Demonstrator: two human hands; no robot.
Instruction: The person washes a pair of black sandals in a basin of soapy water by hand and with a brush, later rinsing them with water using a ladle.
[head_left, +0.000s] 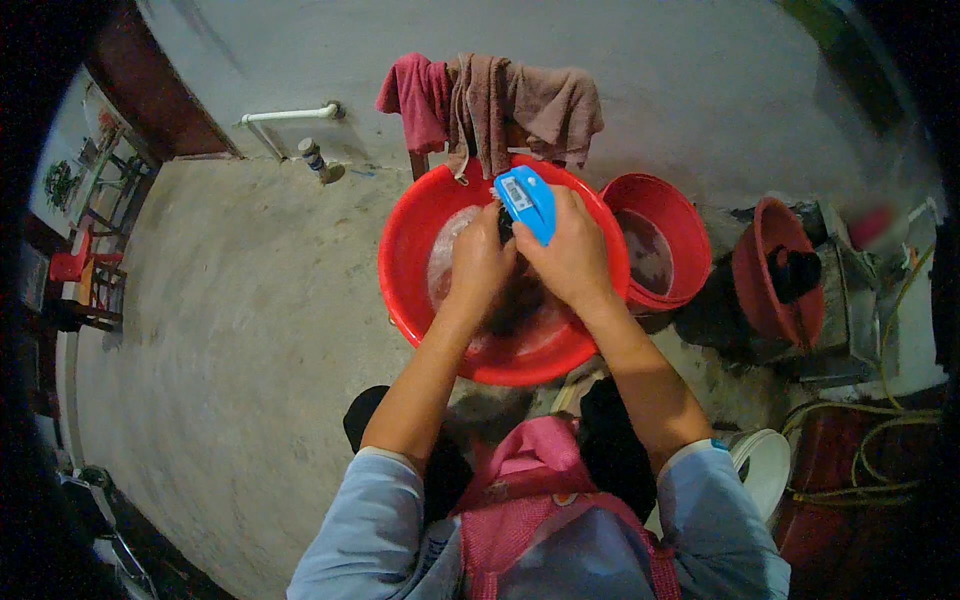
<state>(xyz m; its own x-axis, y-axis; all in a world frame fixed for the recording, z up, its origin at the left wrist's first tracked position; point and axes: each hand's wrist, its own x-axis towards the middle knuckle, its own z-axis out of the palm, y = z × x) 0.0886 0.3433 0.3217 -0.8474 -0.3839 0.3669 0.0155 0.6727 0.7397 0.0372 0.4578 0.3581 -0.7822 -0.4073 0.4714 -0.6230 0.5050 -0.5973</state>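
A large red plastic basin (397, 300) stands before me, with sudsy water (444, 251) inside. My right hand (570, 251) grips a blue plastic scrubbing brush (525, 196), its back turned up and bearing a label. Close beside it, my left hand (480, 251) is closed on a dark cloth (505, 225), which shows between the two hands. The brush is over the cloth's upper end; its bristles are mostly hidden. More dark material lies in the water below my wrists, partly covered by my forearms.
Pink and brown towels (491, 105) hang over a rack behind the basin. A red bucket (686, 225) holding water stands to the right. Farther right, a reddish basin (765, 262) leans with a dark item in it. A white bucket (769, 472) and yellow hose (855, 409) are at lower right.
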